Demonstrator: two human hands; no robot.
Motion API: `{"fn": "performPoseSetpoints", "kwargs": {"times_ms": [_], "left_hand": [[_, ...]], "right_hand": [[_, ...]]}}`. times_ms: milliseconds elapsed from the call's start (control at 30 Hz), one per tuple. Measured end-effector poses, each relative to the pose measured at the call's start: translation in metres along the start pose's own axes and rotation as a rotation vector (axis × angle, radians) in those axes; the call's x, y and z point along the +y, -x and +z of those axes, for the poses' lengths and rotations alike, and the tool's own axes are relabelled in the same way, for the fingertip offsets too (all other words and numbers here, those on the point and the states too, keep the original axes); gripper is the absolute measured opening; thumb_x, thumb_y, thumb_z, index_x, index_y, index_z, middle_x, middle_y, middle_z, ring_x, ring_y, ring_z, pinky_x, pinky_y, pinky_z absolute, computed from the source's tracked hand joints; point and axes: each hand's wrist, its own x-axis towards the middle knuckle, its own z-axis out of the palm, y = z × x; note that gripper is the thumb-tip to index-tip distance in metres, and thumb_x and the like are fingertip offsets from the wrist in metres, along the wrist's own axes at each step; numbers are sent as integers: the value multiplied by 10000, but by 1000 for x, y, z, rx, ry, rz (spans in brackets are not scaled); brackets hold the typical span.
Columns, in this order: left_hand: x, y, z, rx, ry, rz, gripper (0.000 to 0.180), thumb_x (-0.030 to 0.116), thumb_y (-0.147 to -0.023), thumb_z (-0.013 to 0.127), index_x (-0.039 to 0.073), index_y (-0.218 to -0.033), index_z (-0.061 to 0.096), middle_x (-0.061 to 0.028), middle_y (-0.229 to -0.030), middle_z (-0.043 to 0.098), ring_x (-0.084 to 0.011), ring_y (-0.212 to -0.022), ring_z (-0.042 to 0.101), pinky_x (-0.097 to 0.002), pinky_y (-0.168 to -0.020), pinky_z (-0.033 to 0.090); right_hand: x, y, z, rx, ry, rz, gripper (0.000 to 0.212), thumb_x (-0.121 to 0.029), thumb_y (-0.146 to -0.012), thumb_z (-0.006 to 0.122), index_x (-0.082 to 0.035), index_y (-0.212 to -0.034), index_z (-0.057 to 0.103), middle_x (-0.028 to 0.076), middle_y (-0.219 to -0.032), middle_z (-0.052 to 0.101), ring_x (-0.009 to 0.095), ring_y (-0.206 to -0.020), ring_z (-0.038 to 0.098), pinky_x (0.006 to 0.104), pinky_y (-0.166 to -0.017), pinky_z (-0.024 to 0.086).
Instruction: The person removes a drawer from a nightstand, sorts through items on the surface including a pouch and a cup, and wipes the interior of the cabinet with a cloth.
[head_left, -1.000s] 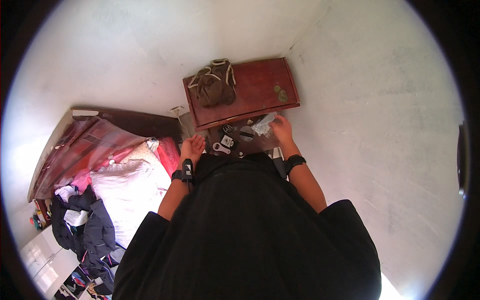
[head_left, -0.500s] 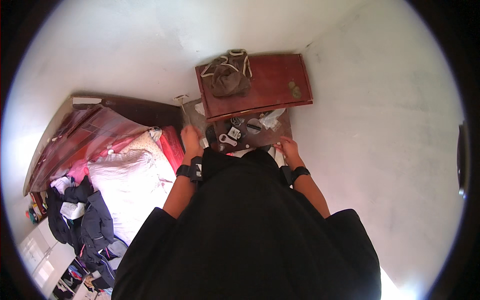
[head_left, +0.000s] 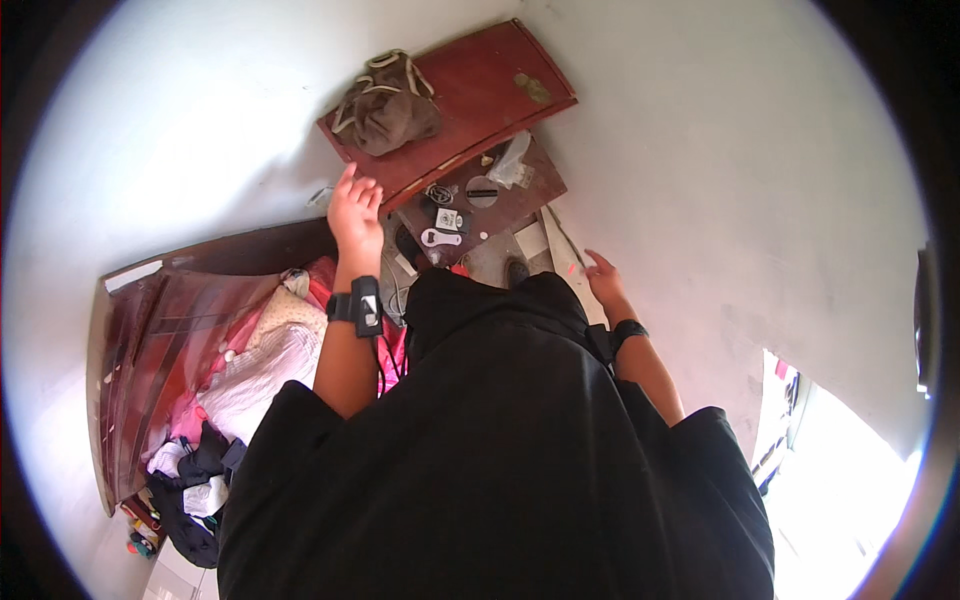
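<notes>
My left hand (head_left: pixel 357 212) is raised beside the left front corner of a red wooden cabinet (head_left: pixel 490 75), fingers stretched and nothing in them. I cannot tell whether it touches the edge. My right hand (head_left: pixel 604 278) hangs near the wall at the right, its fingers apart and bare. Lower than the cabinet top lies a dark red-brown surface (head_left: pixel 520 207). On it are a white oval-headed object (head_left: pixel 440 238), a small white printed square (head_left: pixel 447 219), a coiled cable (head_left: pixel 438 193), a round disc (head_left: pixel 484 200) with a dark bar across it, and a clear plastic bag (head_left: pixel 512 160).
A brown cloth bag with pale trim (head_left: pixel 398 120) rests on the cabinet's left part. At the left stands a bed with a dark red headboard (head_left: pixel 170 350), bedding (head_left: pixel 265 385) and dark clothes (head_left: pixel 185 510). A bare wall (head_left: pixel 740 200) rises at the right, with a bright doorway (head_left: pixel 840 460) below.
My view has turned, so cabinet and bed appear shifted. My left hand has risen from beside the lower surface toward the cabinet's corner. The right hand has moved away from that surface's right edge.
</notes>
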Motion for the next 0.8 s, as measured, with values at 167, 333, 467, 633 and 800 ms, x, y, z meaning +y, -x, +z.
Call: {"fn": "performPoseSetpoints", "kwargs": {"times_ms": [167, 333, 467, 633, 800], "left_hand": [[-43, 52, -77, 216, 24, 4, 285, 148, -882, 548, 112, -1165, 548, -21, -844, 594, -169, -760, 557, -310, -719, 473], [-80, 149, -130, 461, -19, 118, 270, 148, -890, 544, 104, -1156, 544, -21, -834, 594, -162, -749, 556, -313, -720, 479], [-105, 193, -156, 438, -83, -168, 244, 181, -887, 546, 101, -1117, 560, -31, -861, 606, -181, -776, 571, -334, -736, 492], [-136, 189, -150, 220, -215, -304, 269, 236, -882, 575, 97, -1111, 580, -52, -909, 624, -204, -842, 602, -346, -755, 506], [-150, 170, -167, 262, -317, -360, 235, 225, -883, 589, 91, -1075, 597, -62, -911, 633, -208, -852, 614, -356, -750, 516]], "right_hand": [[102, -22, 7, 31, -117, -42, 413, -137, -786, 635, -92, -1197, 627, 116, -1180, 644, 280, -1149, 571, 360, -987, 426], [117, -3, 16, -309, -335, 172, 280, -120, -863, 573, -61, -1130, 633, 92, -984, 688, 184, -880, 660, 304, -713, 521], [143, 7, -7, -302, -459, 209, 271, -146, -899, 528, -75, -1150, 599, 87, -987, 681, 177, -876, 652, 308, -744, 512], [200, 2, -37, -211, -364, 247, 232, -179, -905, 534, -85, -1102, 613, 78, -935, 683, 174, -818, 651, 312, -721, 514], [210, 12, -6, -230, -365, 326, 210, -194, -906, 548, -72, -1060, 623, 88, -894, 680, 169, -749, 649, 313, -635, 518]]}}
